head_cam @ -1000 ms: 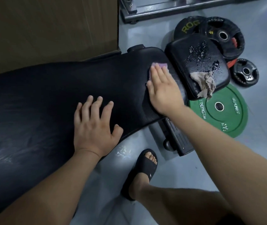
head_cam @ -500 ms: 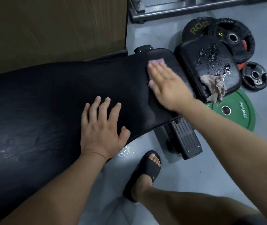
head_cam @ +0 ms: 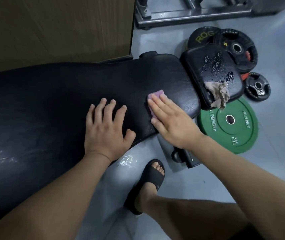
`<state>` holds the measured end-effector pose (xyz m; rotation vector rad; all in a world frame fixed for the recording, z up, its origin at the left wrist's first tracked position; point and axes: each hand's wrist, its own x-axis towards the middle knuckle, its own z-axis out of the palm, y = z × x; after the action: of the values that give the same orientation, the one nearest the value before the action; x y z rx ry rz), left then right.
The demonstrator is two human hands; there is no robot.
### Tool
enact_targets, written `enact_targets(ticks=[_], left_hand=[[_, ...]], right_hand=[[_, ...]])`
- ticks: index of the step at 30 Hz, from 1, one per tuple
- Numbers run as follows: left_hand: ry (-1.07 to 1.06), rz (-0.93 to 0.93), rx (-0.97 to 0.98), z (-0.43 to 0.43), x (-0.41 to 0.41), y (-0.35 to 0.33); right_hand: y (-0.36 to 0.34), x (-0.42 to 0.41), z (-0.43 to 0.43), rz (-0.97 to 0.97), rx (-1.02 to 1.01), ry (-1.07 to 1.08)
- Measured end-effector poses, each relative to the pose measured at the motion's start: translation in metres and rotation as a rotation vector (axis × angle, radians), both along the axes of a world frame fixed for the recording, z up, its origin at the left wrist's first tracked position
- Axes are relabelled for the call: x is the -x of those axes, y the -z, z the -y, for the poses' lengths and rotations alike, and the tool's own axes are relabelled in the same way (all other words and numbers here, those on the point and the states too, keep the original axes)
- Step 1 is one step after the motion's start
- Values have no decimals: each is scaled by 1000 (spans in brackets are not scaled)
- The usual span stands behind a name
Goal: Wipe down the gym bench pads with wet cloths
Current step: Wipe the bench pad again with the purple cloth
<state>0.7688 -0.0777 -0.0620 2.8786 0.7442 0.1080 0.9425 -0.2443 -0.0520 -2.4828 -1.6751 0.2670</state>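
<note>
Right hand [head_cam: 173, 123] flat, fingers straight and together, pressing a purple cloth [head_cam: 155, 94] onto the long back pad [head_cam: 60, 94]. Cloth mostly under the fingers; only its far and left edges show. Cloth sits toward the right end of the pad, near its near edge.

Left hand [head_cam: 105, 130] just left of the right hand, apart from it. Palm down on the same pad, fingers spread wide, thumb out at the near edge. It holds nothing.

Pad is black and glossy, running from the left edge to right of centre, with faint wet streaks at its near left.

Seat pad [head_cam: 200, 66] is right of the long pad, with a narrow gap between them. Water droplets [head_cam: 214, 66] are scattered over its top. Brown cloth [head_cam: 219, 94] lies crumpled on its near right corner and hangs over the edge.

On the floor [head_cam: 207, 184], a green plate [head_cam: 238, 135] lies flat to the right, near the seat pad and partly under the hanging cloth. Large black plates [head_cam: 237, 49] sit beyond the seat pad, a small black plate [head_cam: 258, 86] to its right. A black frame part [head_cam: 190, 158] shows under the right forearm. Foot in a black slide [head_cam: 152, 179] stands on the floor below the hands, with a wet patch [head_cam: 127, 160] just left of it.

Metal rack base [head_cam: 190, 16] is at far right, a brown wood panel [head_cam: 51, 28] at far left behind the pad.
</note>
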Motion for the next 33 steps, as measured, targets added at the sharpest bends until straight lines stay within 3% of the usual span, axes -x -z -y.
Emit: enact_targets(ticks=[7,12,16,20,23,25,28,30,33], left_hand=[[67,-41,126,-8,15,-11],[180,-114,261,-32,89,-34],[-23,-88,285,-47,148,-54],[-246,-190,254,-61,188,-64],[-328,-353,341,-75,205,-63],[-354,-435,430,-83,213,-60],[-353,-485,503,-90,222,-54],[-337,-491,507,-91,223,-51],[-336,-487,511,-91,221,-48]], right_hand=[[2,35,-20,-115,31,322],[-1,80,-26,-122,1,277],[-8,128,-45,-134,-20,255],[-9,194,-66,-126,5,-21],[-6,190,-57,-72,58,-244],[-9,160,-58,-61,38,-168],[-15,114,-75,-126,54,206],[-16,115,-91,-126,46,332],[-11,163,-101,-110,-26,201]])
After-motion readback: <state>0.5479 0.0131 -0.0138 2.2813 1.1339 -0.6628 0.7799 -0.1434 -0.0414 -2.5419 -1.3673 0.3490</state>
